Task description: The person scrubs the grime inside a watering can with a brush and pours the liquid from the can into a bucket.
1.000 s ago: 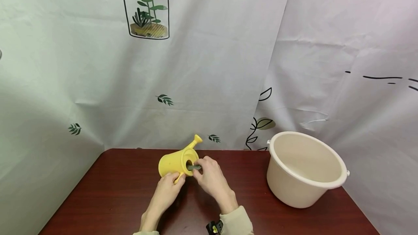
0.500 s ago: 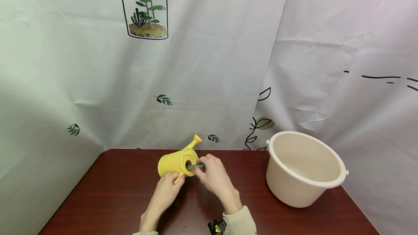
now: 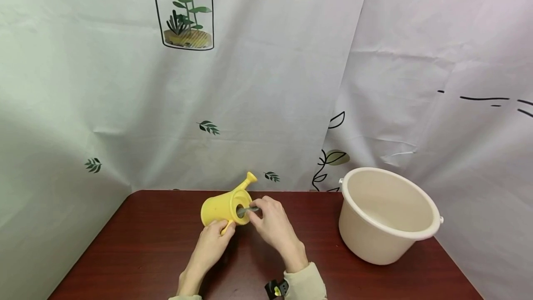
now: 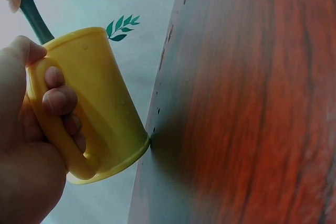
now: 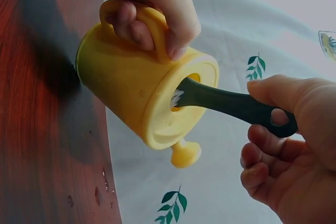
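A yellow watering can (image 3: 218, 209) is tilted over the table, its open top facing right and its spout pointing up to the back. My left hand (image 3: 211, 248) grips it by the handle (image 4: 52, 124), with the fingers curled through the loop. My right hand (image 3: 272, 231) pinches the end of a dark green brush (image 5: 231, 102) between thumb and fingers. The brush's head is inside the can's round opening, and only a few white bristles (image 5: 177, 97) show there. Whether the can's bottom rim touches the table, I cannot tell.
A large cream bucket (image 3: 387, 240) stands at the right of the dark red wooden table (image 3: 150, 244). Water drops (image 5: 98, 195) lie near the table's back edge. Behind hangs a white cloth (image 3: 266, 82) printed with leaves.
The right hand has shifted slightly right and up, and the brush has moved a little within the opening. The left hand and the watering can have stayed nearly still.
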A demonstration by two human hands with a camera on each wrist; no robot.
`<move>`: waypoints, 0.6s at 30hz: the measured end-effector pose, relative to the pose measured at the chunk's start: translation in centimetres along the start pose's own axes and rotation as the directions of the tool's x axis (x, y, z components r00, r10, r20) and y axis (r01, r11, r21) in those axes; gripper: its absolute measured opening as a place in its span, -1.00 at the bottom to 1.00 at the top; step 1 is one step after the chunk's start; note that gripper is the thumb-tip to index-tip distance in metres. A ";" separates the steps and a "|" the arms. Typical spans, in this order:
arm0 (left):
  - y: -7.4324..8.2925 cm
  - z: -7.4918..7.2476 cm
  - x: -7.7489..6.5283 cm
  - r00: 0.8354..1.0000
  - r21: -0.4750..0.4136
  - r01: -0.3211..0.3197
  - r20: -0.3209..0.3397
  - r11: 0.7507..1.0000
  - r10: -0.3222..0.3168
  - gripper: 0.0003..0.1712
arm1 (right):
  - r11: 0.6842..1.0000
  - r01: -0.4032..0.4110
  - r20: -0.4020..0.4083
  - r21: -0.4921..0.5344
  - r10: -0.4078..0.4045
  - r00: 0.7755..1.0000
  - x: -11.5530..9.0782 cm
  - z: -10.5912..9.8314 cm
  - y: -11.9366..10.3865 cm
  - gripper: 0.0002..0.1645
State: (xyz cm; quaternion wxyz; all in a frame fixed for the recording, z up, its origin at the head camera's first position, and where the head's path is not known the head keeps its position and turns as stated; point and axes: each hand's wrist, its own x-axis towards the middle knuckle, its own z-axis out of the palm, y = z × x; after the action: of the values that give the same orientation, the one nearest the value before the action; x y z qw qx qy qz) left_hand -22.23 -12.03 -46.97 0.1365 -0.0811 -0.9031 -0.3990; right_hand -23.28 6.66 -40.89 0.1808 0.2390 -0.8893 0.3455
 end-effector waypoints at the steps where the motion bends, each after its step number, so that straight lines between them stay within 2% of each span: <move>1: 0.0 0.0 0.0 1.000 0.000 0.000 0.000 1.000 0.000 -0.52 | 1.000 0.002 -0.003 0.003 -0.002 1.000 0.0 0.0 0.0 -0.85; 18: -0.4 0.0 0.1 1.000 -0.022 0.015 -0.021 1.000 -0.016 -0.55 | 0.997 0.057 -0.074 0.055 -0.053 0.996 0.1 -0.1 0.4 -0.85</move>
State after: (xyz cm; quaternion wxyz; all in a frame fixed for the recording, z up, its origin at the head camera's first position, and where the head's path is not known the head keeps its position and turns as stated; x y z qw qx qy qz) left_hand -22.41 -12.32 -47.19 0.1418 -0.0713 -0.8979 -0.4106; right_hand -23.50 6.97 -40.96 0.2156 0.2558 -0.8650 0.3741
